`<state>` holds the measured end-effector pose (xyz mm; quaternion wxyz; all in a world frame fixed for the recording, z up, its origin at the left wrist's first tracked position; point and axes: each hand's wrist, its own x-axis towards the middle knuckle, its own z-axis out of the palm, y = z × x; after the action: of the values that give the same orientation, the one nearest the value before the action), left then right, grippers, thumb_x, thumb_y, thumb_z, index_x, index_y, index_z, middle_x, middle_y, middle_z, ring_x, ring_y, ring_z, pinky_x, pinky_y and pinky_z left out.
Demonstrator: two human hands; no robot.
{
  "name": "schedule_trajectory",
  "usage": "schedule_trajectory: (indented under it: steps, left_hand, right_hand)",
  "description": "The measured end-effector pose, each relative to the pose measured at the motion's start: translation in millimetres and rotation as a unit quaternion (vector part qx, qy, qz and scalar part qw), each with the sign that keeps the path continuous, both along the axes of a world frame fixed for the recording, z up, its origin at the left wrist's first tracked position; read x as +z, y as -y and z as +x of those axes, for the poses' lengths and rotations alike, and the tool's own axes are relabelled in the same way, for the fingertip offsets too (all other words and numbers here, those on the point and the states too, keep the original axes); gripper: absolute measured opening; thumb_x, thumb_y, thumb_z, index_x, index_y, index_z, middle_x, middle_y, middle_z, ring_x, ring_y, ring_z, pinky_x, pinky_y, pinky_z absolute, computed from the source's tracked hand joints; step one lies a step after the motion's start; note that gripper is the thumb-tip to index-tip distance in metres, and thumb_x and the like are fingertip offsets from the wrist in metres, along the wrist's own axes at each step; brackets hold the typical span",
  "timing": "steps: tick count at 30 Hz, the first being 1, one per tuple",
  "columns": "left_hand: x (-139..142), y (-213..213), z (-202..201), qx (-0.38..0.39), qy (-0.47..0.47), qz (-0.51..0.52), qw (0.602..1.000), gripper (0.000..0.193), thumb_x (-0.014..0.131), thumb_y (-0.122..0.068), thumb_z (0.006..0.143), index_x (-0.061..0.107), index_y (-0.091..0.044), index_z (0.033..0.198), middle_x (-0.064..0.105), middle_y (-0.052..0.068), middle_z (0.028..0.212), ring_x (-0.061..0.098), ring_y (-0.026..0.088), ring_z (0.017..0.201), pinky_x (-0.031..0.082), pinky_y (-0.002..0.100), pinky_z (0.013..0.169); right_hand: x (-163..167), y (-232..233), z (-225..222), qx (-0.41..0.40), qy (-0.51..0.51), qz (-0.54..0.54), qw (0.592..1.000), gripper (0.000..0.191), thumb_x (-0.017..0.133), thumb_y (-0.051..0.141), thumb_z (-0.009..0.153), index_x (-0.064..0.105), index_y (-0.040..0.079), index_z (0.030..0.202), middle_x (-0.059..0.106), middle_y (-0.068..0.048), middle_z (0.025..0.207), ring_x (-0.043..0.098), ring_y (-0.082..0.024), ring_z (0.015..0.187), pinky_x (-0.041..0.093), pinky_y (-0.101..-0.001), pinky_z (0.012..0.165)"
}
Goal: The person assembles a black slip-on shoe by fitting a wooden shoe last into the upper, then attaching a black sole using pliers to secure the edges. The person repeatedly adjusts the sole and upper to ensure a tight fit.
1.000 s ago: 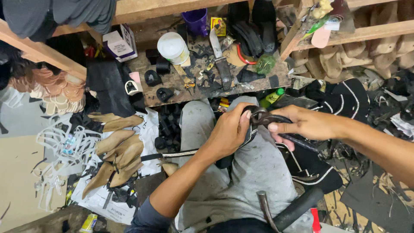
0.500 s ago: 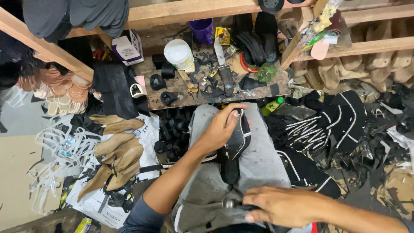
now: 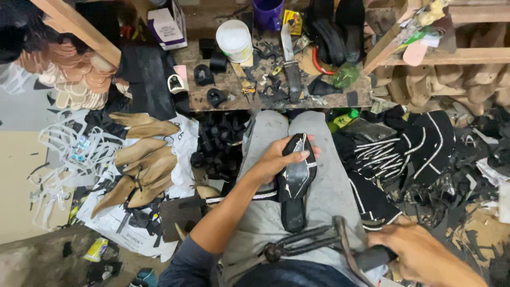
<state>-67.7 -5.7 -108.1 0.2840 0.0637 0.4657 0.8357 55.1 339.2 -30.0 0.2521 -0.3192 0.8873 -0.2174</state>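
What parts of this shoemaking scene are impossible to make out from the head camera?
- Right hand: partly cut off by the bottom edge; its grip on the dark tool handle hides most of that handle.
- Black shoe: the left hand covers its far side, so that side is unseen.
- Scraps on the wooden bench: too small and jumbled to identify.
- Purple cup: cropped by the top edge.

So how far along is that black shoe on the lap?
Looks done: the black upper is pulled over the shoe, sole side up, with pale lasting edges showing. In hand: the left hand steadies it on the knee while the right hand grips a hammer beside pincers. Left, probably: the bottom shows no outsole; the wooden lasts lie bare on the floor.
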Motion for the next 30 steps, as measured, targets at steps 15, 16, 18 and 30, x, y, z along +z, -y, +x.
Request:
schedule_trajectory:
  steps: [15, 16, 18, 30]
  left_hand:
    - [-38.2, -2.2, -8.3, 0.122, -0.068, -0.103, 0.985, 0.042, 0.077, -0.003, 0.091, 0.062, 0.005, 0.13, 0.071, 0.012, 0.119, 0.066, 0.013, 0.105, 0.053, 0.028, 0.094]
    - [-39.1, -2.1, -10.7, 0.118, -0.043, -0.097, 0.987, 0.041, 0.076, -0.004, 0.091, 0.063, 0.004, 0.129, 0.071, 0.011, 0.116, 0.067, 0.014, 0.102, 0.055, 0.029, 0.092]
    - [-38.8, -0.5, -10.7, 0.101, 0.012, -0.086, 0.991, 0.039, 0.075, -0.004, 0.09, 0.063, 0.004, 0.126, 0.073, 0.01, 0.111, 0.069, 0.015, 0.096, 0.057, 0.03, 0.088]
    - [-40.0, -0.3, -11.0, 0.062, 0.007, 0.026, 0.998, 0.037, 0.067, -0.003, 0.092, 0.06, -0.003, 0.128, 0.073, 0.009, 0.113, 0.07, 0.013, 0.102, 0.057, 0.027, 0.09]
  right_hand:
    - [27.2, 169.5, -95.8, -0.279, 0.022, -0.125, 0.952, 0.022, 0.068, 0.025, 0.096, 0.065, 0.006, 0.107, 0.058, -0.012, 0.067, 0.054, -0.026, 0.053, 0.047, -0.0401, 0.053]
    - [20.7, 166.5, -98.0, -0.283, 0.011, -0.139, 0.949, 0.023, 0.068, 0.024, 0.094, 0.066, 0.005, 0.108, 0.059, -0.012, 0.066, 0.054, -0.025, 0.052, 0.048, -0.0388, 0.053]
    - [10.9, 162.1, -97.9, -0.3, -0.008, -0.165, 0.94, 0.024, 0.07, 0.021, 0.092, 0.067, 0.004, 0.109, 0.061, -0.011, 0.064, 0.055, -0.022, 0.052, 0.048, -0.0363, 0.053]
    - [-2.6, 163.4, -93.1, -0.388, 0.025, -0.451, 0.803, 0.014, 0.066, 0.013, 0.103, 0.063, 0.0, 0.104, 0.067, -0.011, 0.07, 0.059, -0.018, 0.055, 0.051, -0.0296, 0.057]
